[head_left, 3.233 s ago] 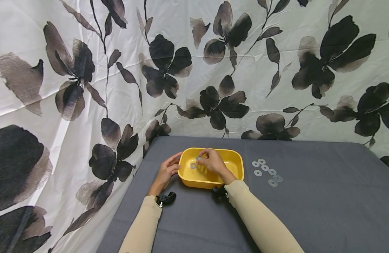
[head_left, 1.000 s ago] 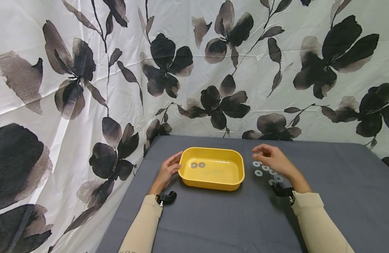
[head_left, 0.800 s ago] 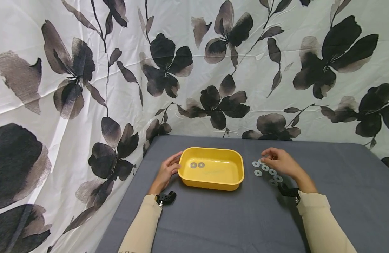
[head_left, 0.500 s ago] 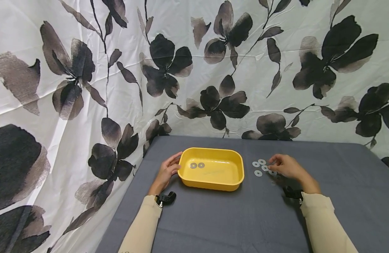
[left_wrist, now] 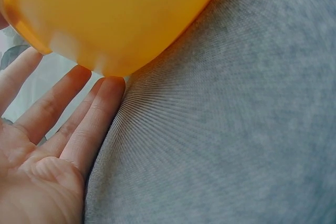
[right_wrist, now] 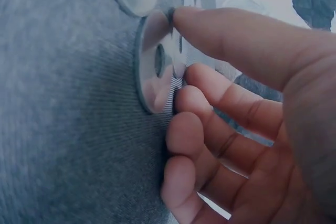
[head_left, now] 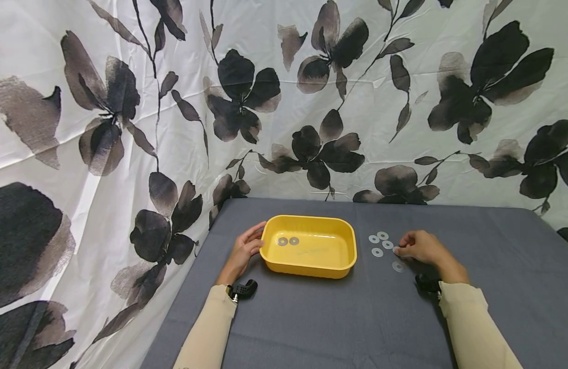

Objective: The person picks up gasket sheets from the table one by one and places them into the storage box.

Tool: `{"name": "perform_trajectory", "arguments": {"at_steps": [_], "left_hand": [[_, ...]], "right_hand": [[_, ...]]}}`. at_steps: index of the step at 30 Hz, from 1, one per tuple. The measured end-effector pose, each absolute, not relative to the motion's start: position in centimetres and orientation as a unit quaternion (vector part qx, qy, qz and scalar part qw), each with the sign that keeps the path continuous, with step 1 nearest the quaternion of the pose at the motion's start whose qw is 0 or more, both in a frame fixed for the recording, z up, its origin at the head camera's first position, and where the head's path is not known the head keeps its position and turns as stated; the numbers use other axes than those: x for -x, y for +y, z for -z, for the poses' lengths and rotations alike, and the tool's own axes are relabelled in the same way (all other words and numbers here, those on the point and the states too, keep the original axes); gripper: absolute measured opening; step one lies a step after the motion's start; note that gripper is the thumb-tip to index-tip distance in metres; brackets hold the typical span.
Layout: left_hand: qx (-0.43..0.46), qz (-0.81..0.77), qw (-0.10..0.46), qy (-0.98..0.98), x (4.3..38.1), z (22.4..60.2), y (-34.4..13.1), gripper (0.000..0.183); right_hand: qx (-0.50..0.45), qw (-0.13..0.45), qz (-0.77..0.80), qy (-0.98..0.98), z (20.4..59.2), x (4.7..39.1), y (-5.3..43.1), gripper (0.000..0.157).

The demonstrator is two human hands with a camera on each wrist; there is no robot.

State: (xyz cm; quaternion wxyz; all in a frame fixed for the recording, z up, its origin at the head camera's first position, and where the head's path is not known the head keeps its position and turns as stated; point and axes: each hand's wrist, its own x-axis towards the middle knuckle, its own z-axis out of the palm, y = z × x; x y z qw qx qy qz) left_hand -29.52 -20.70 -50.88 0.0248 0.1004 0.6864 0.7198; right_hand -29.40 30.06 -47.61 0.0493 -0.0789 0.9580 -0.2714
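Note:
A yellow plastic tub [head_left: 330, 269] stands left of centre on the grey table, with two metal washers [head_left: 280, 243] lying flat inside it. My left hand [head_left: 243, 251] rests against its left end; in the left wrist view the fingers [left_wrist: 100, 114] are nearly straight, tips touching the wall. To the right of the tub my right hand [head_left: 422, 248] is low over a loose group of flat washers [head_left: 375, 255]. In the right wrist view its thumb and index finger span the edges of one washer [right_wrist: 178, 65], partly hidden, beside a closer washer [right_wrist: 149, 40] on the cloth.
Another washer [head_left: 396, 268] lies just in front of my right hand. Grey cloth [head_left: 335, 328] covers the table. A white floral curtain [head_left: 275, 179] hangs behind and to the left. Each wrist carries a black camera mount [head_left: 244, 288].
My right hand moved from inside the tub to the washers on the right, then lowered and narrowed its fingertips onto one. Two washers now lie in the tub. The left hand stayed put.

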Motion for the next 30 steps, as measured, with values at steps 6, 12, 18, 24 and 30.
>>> {"name": "perform_trajectory", "arguments": {"at_steps": [6, 12, 18, 24, 30], "left_hand": [[-0.100, -0.719, 0.025, 0.687, 29.6, 50.7, -20.7, 0.058], [-0.097, -0.721, 0.026, 0.685, 29.6, 50.7, -20.7, 0.058], [-0.094, -0.721, 0.029, 0.686, 29.6, 50.7, -20.7, 0.057], [-0.094, -0.721, 0.031, 0.685, 29.5, 50.7, -20.7, 0.058], [-0.095, -0.723, 0.028, 0.684, 29.6, 50.8, -20.8, 0.058]], "right_hand": [[0.066, 0.051, 0.278, 0.957, 47.6, 29.3, 29.9, 0.030], [0.065, 0.055, 0.276, 0.957, 47.5, 29.5, 29.7, 0.032], [0.088, 0.035, 0.284, 0.954, 47.6, 29.4, 29.3, 0.028], [0.114, 0.039, 0.317, 0.941, 47.6, 29.4, 29.0, 0.027], [0.122, 0.044, 0.347, 0.929, 47.5, 29.6, 28.9, 0.029]]}}
